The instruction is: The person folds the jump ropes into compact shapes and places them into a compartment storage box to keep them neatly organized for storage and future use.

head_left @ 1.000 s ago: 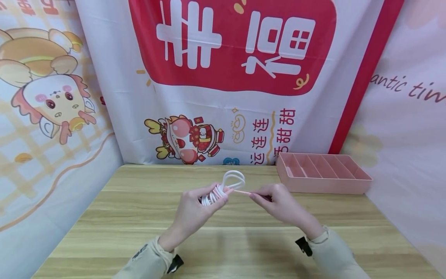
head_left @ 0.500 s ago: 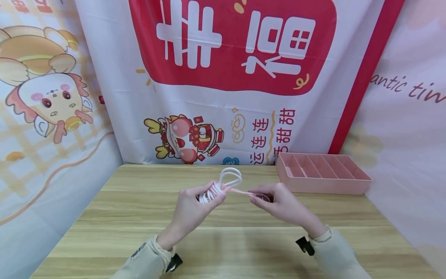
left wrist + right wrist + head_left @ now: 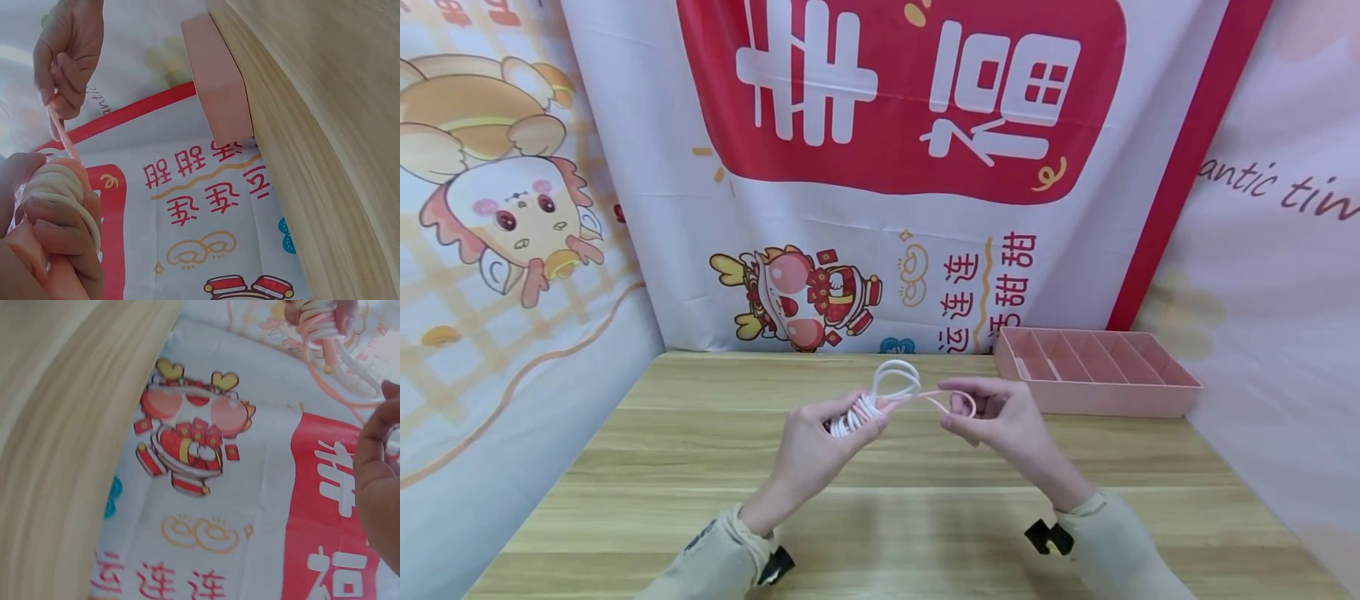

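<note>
Above the table, my left hand [image 3: 820, 446] grips a wound bundle of pink-and-white cord [image 3: 848, 421], with a doubled white loop standing up from its top. In the left wrist view, the white coils [image 3: 56, 182] lie wrapped round thicker pink lengths between thumb and fingers, and the palm side is hidden. A thin pink strand runs from the bundle to my right hand [image 3: 1011, 425], ending in a small loop at the fingertips. The thumb and curled fingers hold this loop. From the right wrist view, the pink strand [image 3: 331, 394] hangs slack between the hands.
A pink divided box [image 3: 1097, 397] stands at the back right of the wooden table [image 3: 715, 467], its compartments facing up. Behind the table hangs a white-and-red printed cloth [image 3: 895, 200]; further printed cloths line both sides.
The pink strand, earlier pulled straight to the right hand, now shows as an open loop there. The right fingers have spread wider. The left hand and bundle have shifted slightly left and up.
</note>
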The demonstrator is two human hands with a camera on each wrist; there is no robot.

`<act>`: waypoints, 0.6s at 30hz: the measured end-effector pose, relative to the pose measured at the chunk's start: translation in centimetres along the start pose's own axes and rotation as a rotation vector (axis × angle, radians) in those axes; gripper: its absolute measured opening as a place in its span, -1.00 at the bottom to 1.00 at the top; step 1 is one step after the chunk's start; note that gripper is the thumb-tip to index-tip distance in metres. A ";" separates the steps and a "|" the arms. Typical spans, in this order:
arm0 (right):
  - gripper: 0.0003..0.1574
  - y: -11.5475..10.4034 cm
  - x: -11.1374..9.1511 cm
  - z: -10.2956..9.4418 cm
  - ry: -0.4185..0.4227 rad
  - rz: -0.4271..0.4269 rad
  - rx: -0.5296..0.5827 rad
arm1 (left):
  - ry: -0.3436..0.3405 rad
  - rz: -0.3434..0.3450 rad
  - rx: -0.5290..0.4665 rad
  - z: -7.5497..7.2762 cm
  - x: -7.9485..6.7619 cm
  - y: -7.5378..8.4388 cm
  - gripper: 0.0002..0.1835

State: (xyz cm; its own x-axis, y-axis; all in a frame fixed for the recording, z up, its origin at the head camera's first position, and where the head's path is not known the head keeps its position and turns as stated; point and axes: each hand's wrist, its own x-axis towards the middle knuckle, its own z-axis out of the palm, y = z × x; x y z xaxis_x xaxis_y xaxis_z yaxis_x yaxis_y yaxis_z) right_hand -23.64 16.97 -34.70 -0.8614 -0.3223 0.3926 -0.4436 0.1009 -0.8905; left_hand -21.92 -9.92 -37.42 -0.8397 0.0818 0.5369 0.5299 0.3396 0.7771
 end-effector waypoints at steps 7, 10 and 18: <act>-0.39 0.2 0.0 0.7 0.098 -0.016 0.193 | -0.021 -0.018 -0.047 0.3 -0.2 0.4 -0.40; -0.42 0.4 0.0 1.1 0.131 -0.003 0.239 | -0.011 -0.007 -0.026 0.4 -0.3 0.4 -0.40; -0.48 0.7 0.2 2.1 0.295 0.122 0.424 | -0.001 0.060 -0.016 0.7 -0.6 0.3 -0.45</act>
State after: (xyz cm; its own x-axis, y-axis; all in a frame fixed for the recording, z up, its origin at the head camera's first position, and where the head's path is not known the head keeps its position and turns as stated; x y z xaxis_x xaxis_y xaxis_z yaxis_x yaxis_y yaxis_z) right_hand -23.66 15.03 -35.73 -0.9607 -0.0476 0.2735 -0.2490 -0.2876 -0.9248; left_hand -21.35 -9.15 -37.72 -0.8063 0.1025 0.5825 0.5813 0.3191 0.7485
